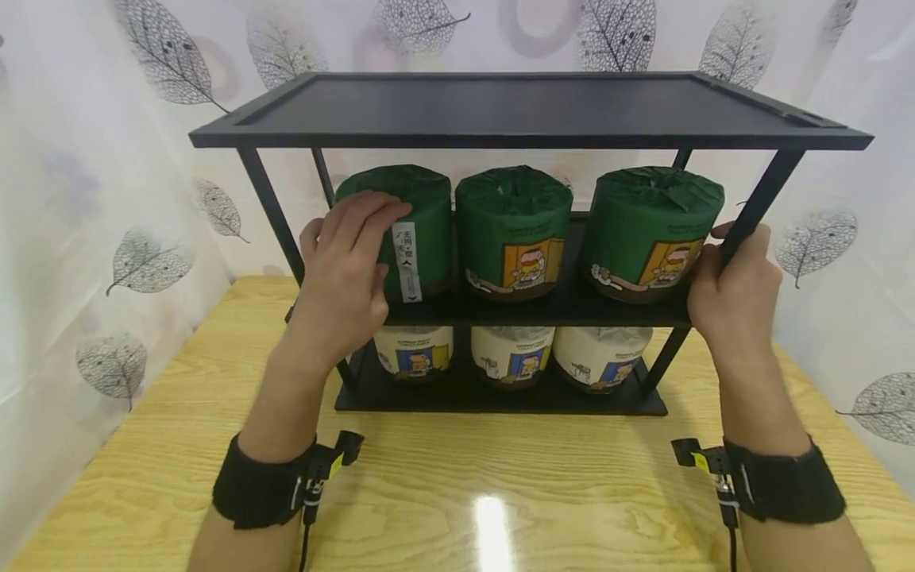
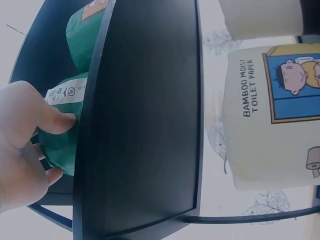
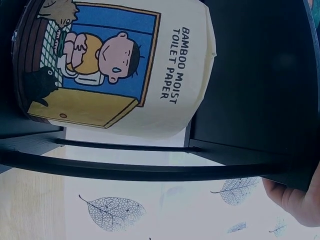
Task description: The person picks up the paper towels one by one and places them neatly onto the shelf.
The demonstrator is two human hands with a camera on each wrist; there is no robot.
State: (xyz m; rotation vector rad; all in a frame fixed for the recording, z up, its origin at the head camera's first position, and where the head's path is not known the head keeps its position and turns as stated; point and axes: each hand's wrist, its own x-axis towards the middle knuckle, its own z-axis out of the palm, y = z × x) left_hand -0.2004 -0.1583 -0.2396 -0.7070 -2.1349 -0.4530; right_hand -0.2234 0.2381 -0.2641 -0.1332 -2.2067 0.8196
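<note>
My left hand [image 1: 346, 258] holds the left green-wrapped toilet paper roll [image 1: 429, 238] on the middle shelf, fingers over its top and left side, thumb near the front. A white label strip on that roll faces me. In the left wrist view, the thumb presses the green wrapper [image 2: 65, 145]. My right hand [image 1: 739, 286] grips the black shelf rack [image 1: 529, 111] at its right front post, close beside the right green roll [image 1: 646, 238]. Whether it touches that roll is unclear. Between them stands another green roll [image 1: 511, 246], its cartoon picture facing forward.
On the bottom shelf stand white toilet paper rolls, left [image 1: 415, 353], middle [image 1: 511, 357] and right [image 1: 600, 357]. The rack's top board overhangs the green rolls. Beneath it is a wooden table [image 1: 400, 477], with a leaf-patterned curtain [image 1: 150, 262] behind.
</note>
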